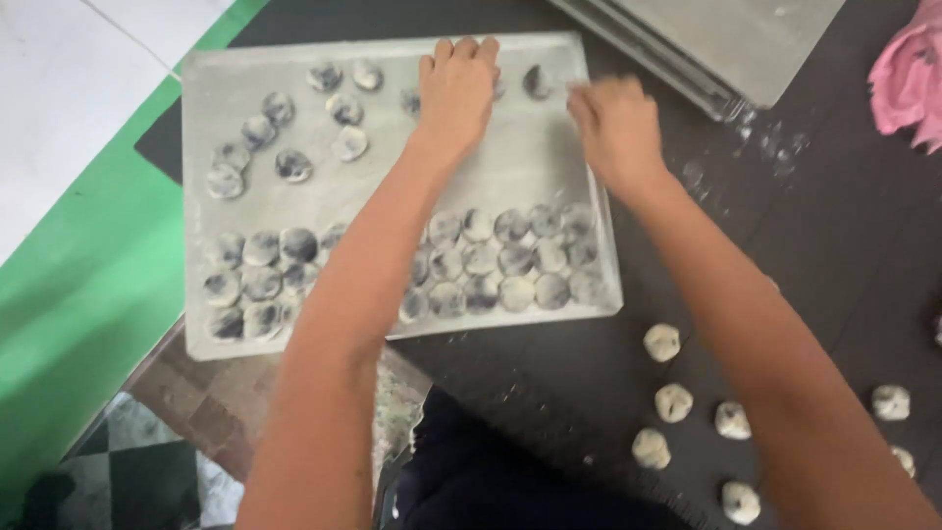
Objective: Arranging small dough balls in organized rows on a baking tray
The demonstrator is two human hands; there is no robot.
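A floured metal tray [530,162] lies on a dark table and holds several round, dark-and-white dough pieces [500,265] in rows along its near side, with more scattered at its far left [285,162]. My left hand [456,88] rests palm down on the far part of the tray, fingers together, over or beside a dough piece. My right hand [613,128] is at the tray's far right edge, fingers curled; it is blurred and what it holds, if anything, does not show.
Several loose dough balls [672,402] lie on the dark table [844,245] to the right of the tray. Stacked metal trays [726,39] sit at the far right, a pink cloth [908,79] beside them. Green and white flooring [78,265] runs along the left.
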